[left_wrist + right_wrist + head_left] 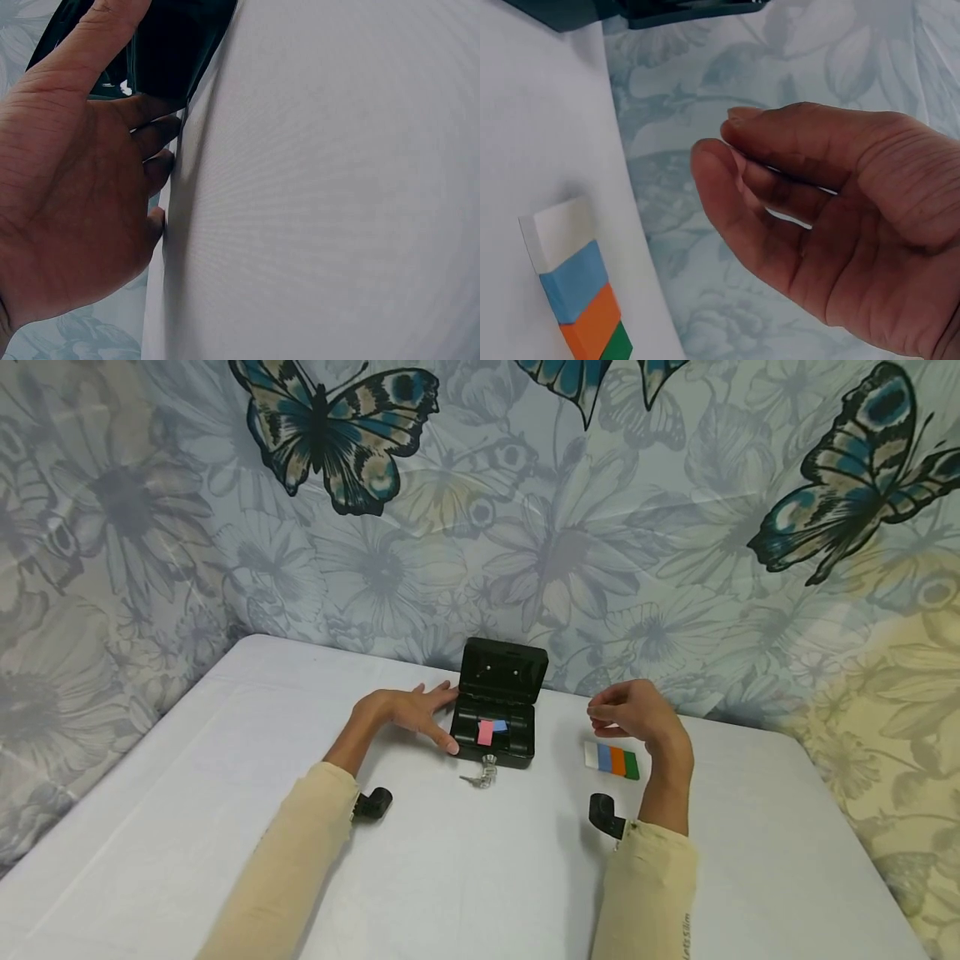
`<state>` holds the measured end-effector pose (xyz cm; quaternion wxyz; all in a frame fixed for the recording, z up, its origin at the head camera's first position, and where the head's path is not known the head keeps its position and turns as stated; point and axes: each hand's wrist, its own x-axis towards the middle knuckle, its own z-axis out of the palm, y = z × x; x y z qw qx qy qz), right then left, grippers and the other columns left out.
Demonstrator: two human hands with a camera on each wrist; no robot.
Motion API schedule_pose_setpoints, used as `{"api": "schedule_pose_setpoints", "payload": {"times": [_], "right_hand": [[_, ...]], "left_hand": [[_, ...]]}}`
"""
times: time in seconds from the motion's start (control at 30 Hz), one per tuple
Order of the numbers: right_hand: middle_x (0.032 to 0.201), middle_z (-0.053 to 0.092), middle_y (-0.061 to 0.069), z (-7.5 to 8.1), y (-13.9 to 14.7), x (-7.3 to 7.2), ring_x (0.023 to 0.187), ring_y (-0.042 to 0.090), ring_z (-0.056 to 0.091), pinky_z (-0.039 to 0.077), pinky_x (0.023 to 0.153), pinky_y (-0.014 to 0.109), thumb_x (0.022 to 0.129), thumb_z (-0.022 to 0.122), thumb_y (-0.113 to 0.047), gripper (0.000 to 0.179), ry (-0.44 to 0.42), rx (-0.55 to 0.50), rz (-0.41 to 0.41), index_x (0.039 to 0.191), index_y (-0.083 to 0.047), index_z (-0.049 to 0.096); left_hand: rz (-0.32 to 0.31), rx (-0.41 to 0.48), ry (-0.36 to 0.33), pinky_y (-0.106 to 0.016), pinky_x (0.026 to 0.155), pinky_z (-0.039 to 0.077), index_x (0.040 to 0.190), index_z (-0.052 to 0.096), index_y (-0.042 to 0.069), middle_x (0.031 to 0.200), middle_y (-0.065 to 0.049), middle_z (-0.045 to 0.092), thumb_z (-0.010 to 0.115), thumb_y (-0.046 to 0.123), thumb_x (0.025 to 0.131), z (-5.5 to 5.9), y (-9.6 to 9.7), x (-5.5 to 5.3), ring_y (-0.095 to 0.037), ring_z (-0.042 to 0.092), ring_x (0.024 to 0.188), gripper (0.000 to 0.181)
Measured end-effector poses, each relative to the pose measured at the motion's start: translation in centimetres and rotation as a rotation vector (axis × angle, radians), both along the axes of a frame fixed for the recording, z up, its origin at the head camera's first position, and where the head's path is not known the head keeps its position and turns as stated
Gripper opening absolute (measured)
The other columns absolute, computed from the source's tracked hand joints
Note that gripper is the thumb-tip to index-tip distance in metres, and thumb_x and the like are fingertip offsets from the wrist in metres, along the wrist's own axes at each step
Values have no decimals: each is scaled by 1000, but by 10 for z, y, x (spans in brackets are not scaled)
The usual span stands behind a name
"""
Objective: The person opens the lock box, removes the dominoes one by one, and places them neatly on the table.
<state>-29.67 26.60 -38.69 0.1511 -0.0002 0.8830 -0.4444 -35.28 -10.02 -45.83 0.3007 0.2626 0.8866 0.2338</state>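
**Here, the left grip (412, 710) braces the black box (517, 759) while the right grip (637, 710) hovers near the coloured blocks (618, 762)**

My left grip spreads wide, thumb touching the box's front corner. The box stands just to its right, lid (502, 667) raised, with a pink piece (485, 732) and a blue piece (500, 725) inside. My right grip is narrow, fingers curled toward the thumb; I see nothing plainly held. Just on my side of it lie the coloured blocks in one touching row.

To load these well, I'd judge, I should pinch an end block so its neighbours don't shift, press only lightly with the left grip, and lower each piece clear of the lid and the keys (487, 770) at the front.

Beneath both grips, the bench (465, 877) is white; beyond them rises a wall (450, 610) patterned with flowers and butterflies (319, 435).
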Motion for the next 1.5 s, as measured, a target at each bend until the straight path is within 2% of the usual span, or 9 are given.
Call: {"api": "schedule_pose_setpoints", "payload": {"times": [0.27,0.53,0.97,1.33,1.5], "right_hand": [[110,75,18,0,-8,-2,86,14,73,65,88,38,103,65,-12,36,22,15,21,127,14,64],[100,76,10,1,-17,-3,83,13,73,65,89,41,102,66,-13,34,32,13,30,124,13,65],[105,75,19,2,-33,-4,80,14,73,66,86,39,100,66,-9,29,55,-16,63,118,15,67],[105,74,20,3,-49,-5,81,15,75,66,85,37,99,66,-7,26,67,0,103,116,13,68],[97,74,17,1,-56,-8,78,16,74,66,82,36,98,65,-3,22,72,-9,108,111,14,69]], "left_hand": [[-3,5,2,-72,128,-2,170,5,23,178,-9,-9,80,59,82,-1,0,0,-51,-12,161,121],[-3,2,1,-72,128,-2,170,4,22,178,-9,-10,80,60,83,0,0,1,-51,-13,161,122],[-1,-3,-3,-74,127,-3,170,4,24,178,-8,-10,80,60,83,0,-1,2,-51,-13,161,121],[-3,-6,-1,-73,128,-2,170,5,22,178,-8,-10,80,61,82,1,-1,2,-50,-13,161,121],[-6,-3,-2,-71,129,-1,170,5,22,178,-8,-10,79,61,82,0,-1,0,-50,-13,161,121]]}}
